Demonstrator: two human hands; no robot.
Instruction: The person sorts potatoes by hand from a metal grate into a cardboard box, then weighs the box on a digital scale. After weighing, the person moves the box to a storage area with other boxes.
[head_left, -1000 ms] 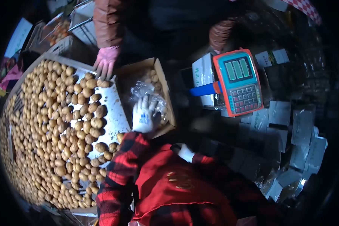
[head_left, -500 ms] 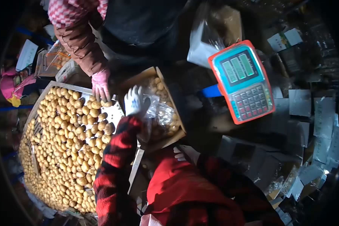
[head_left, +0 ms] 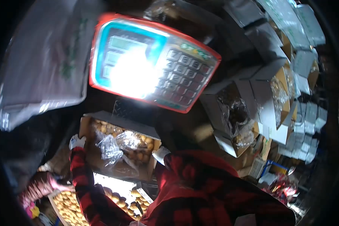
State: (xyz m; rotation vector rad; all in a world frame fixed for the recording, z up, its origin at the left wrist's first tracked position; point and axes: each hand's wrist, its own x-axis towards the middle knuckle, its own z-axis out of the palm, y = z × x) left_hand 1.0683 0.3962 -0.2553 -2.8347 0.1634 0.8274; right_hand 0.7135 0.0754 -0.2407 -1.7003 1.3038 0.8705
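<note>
A cardboard box point(head_left: 118, 171) of potatoes point(head_left: 141, 142) sits in front of me, its plastic liner point(head_left: 113, 148) crumpled over part of them. My left hand point(head_left: 76, 142), in a white glove, is closed on the box's left end. At the right end, my right hand point(head_left: 161, 155), also gloved in white, grips the box edge; its fingers are partly hidden. Just beyond the box stands a digital scale display point(head_left: 180, 77) with a red rim and a keypad; glare covers part of its screen.
Below the box is a sorting table with more potatoes point(head_left: 67, 205). Another person's pink glove point(head_left: 58, 184) is at the lower left. A large white carton point(head_left: 45, 56) stands at upper left. Open lined boxes point(head_left: 235, 113) and stacked cartons point(head_left: 307, 26) fill the right side.
My view has turned toward the scale, and the box has come away from the sorting table's side. Both my hands are now at its ends; earlier my left hand was by its far-left edge.
</note>
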